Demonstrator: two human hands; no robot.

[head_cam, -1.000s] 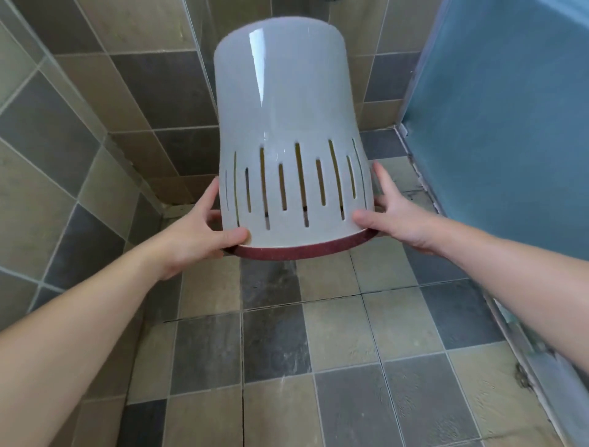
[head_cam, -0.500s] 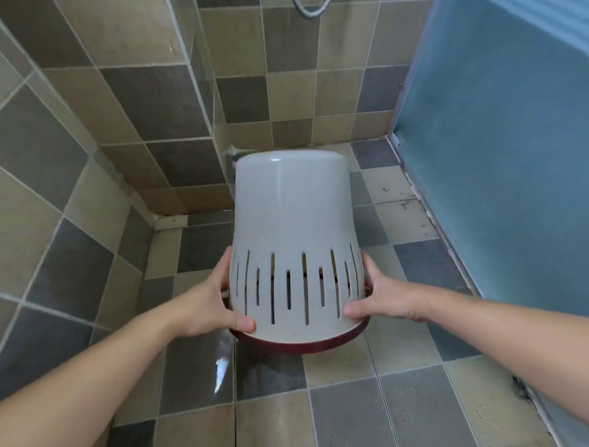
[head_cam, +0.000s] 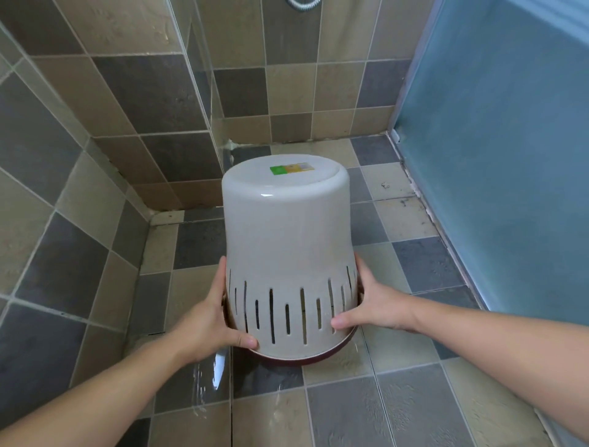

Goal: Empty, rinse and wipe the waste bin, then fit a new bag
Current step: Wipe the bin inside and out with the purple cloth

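Note:
A white plastic waste bin [head_cam: 287, 242] is held upside down just above the wet tiled floor, its base up and tilted away from me. It has vertical slots near the rim and a dark red rim ring [head_cam: 299, 360] at the bottom. A green and yellow label [head_cam: 290, 168] is stuck on its base. My left hand [head_cam: 207, 319] grips the bin's left side near the rim, thumb on the slotted wall. My right hand [head_cam: 373, 306] grips its right side the same way. The inside of the bin is hidden.
Grey and beige floor tiles [head_cam: 414, 408] are wet, with a water streak [head_cam: 216, 370] near my left wrist. Tiled walls [head_cam: 95, 127] close the left and back. A frosted blue glass panel [head_cam: 497, 159] stands on the right. A shower hose loop [head_cam: 302, 3] shows at the top.
Both hands have brought the upturned bin down from chest height to near the floor. Its base with the label now shows.

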